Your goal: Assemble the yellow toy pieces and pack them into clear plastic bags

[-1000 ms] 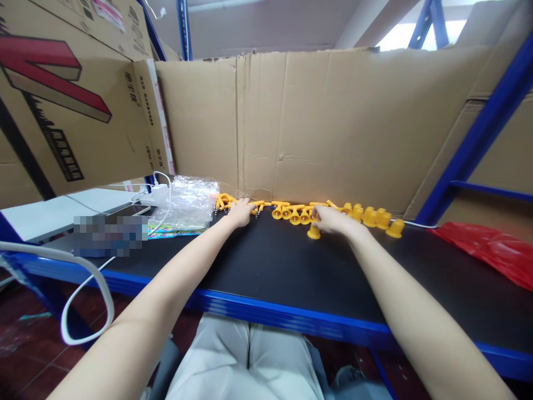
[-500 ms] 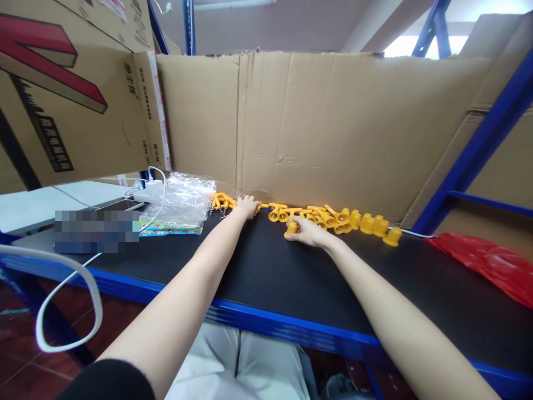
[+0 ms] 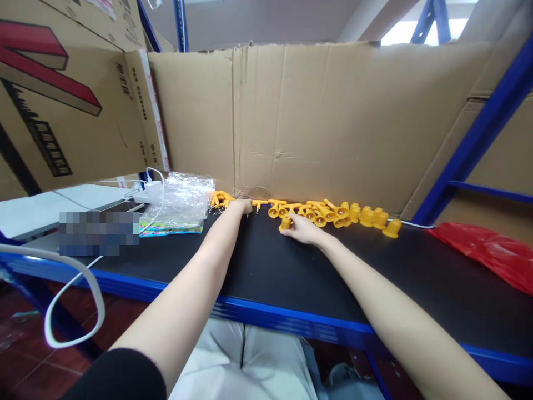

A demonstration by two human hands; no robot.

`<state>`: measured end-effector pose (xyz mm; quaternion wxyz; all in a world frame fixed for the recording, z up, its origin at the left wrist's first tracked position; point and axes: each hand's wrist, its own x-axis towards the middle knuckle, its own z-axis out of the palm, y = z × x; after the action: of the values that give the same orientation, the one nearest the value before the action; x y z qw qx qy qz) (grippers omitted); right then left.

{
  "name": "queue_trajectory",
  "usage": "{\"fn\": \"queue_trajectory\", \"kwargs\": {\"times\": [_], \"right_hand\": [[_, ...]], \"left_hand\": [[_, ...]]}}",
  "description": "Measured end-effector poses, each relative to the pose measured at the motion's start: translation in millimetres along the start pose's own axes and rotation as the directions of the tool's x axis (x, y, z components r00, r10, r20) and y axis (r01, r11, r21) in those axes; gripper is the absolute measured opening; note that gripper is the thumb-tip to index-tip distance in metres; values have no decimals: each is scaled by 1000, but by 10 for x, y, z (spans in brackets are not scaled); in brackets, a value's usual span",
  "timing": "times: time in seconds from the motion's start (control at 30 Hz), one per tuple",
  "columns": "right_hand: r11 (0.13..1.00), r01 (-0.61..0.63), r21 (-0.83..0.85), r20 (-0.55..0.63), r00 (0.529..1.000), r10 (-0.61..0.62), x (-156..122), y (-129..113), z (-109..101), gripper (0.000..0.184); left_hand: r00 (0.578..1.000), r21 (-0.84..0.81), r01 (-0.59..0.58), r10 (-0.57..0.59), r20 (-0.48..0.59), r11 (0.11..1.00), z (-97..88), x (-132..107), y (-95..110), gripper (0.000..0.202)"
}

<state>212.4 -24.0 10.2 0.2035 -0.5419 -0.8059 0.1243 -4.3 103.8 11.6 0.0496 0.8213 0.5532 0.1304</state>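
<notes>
Cup-positioning step, apparently: the right hand (image 3: 303, 229) grasps a yellow cup (image 3: 285, 223) before the cardboard panel (image 3: 333, 122); left hand (image 3: 245, 206), grip indiscernible, near its foot; next move likely calls for steady fingers

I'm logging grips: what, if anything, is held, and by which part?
The right hand holds a yellow cup by its side. Left hand: cannot tell; grip hidden.
</notes>
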Motion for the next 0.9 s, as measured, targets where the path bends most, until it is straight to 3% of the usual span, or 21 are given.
{"fn": "queue_trajectory", "kwargs": {"times": [0.13, 0.23, 0.37, 0.5, 0.67, 0.73, 0.9], "right_hand": [[991, 109, -72, -27, 993, -111, 0, 3, -9, 19], [983, 143, -113, -32, 989, -147, 7, 22, -8, 19], [976, 138, -168, -65, 986, -150, 27, 68, 2, 16], [958, 137, -251, -112, 979, -169, 60, 126, -13, 16], [949, 40, -311, -169, 981, -97, 73, 142, -95, 18], [950, 14, -311, -160, 985, -67, 67, 144, -132, 15], [951, 16, -310, -162, 984, -70, 57, 188, -174, 16]], "left_hand": [[989, 87, 142, -145, 24, 986, 40, -48, 14, 36], [986, 145, 167, -166, -14, 975, 91, -83, 22, 36], [989, 194, 145, -135, -66, 970, 70, -84, 19, 36], [979, 199, 101, -62, -192, 975, -98, -109, 51, 35], [948, 160, -33, 82, -308, 987, -273, -361, 191, 30], [943, 175, -44, 99, -319, 984, -272, -521, 252, 29], [970, 193, -28, 73, -233, 981, -155, -843, 319, 24]]}}
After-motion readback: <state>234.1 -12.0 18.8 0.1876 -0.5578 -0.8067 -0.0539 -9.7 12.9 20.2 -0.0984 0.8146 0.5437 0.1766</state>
